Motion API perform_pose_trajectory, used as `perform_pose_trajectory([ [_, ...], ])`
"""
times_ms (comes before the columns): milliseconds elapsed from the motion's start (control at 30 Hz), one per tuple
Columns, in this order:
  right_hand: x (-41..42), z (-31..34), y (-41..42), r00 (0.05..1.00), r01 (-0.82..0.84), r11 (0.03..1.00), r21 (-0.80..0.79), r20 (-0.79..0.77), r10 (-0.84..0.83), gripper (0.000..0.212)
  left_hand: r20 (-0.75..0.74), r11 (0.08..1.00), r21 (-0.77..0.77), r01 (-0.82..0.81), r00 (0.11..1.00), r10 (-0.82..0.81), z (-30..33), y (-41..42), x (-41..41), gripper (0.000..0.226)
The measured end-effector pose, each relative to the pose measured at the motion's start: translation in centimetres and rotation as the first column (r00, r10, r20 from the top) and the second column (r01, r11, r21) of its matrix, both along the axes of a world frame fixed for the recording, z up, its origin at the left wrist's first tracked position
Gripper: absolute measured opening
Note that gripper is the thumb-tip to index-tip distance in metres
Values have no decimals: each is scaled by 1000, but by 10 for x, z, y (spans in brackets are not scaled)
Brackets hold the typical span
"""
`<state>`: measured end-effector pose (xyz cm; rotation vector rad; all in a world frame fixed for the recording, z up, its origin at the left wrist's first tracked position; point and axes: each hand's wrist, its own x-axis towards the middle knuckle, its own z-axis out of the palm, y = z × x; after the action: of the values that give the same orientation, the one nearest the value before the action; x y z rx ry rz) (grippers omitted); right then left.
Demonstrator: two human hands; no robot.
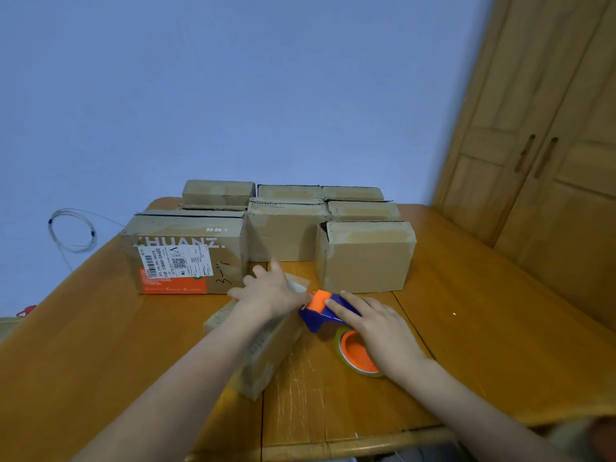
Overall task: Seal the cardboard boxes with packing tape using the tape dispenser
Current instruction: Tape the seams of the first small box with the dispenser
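One small cardboard box point(266, 348) lies near the front of the wooden tabletop point(466, 295), long axis running away from the person. Left hand point(270, 288) rests flat on its far end, fingers point(258, 273) straight and spread, pressing the top down. Right hand point(376, 325) grips the blue and orange tape dispenser point(328, 311), fingers curled over its body; the orange roller end sits at the box's top right edge, just beside the left hand. The tape roll point(356, 353) hangs toward the person, low over the tabletop.

Judgement: taping of this box is under way, likely at the start or end of a strip. No laid tape can be made out on its top; the arm hides most of it.

Behind, a cluster of further boxes point(365, 255) stands against the blue wall point(233, 95), the largest one labelled point(186, 255). Several show pale strips on their upper faces, possibly tape; whether they are sealed cannot be told. Wooden cupboard doors point(550, 145) at right.
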<state>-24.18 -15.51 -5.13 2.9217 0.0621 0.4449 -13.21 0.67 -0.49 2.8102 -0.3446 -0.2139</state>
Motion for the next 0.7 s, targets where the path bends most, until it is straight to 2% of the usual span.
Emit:
perform_pose_trajectory([
  [133, 4, 22, -3, 994, -64, 995, -72, -89, 57, 64, 121, 1000, 3, -19, 993, 18, -7, -2, -3, 106],
  [433, 17, 61, 12, 987, -107, 939, -328, -152, 60, 57, 153, 999, -43, -11, 988, 17, -10, -1, -3, 105],
  [633, 16, 80, 34, 983, -84, 844, -530, -185, -19, 43, 159, 999, -52, -8, 987, 16, -9, -1, -4, 104],
  [700, 17, 76, 45, 975, -144, 795, -590, -221, 12, 39, 154, 999, -53, -1, 988, 9, -8, -1, -5, 102],
])
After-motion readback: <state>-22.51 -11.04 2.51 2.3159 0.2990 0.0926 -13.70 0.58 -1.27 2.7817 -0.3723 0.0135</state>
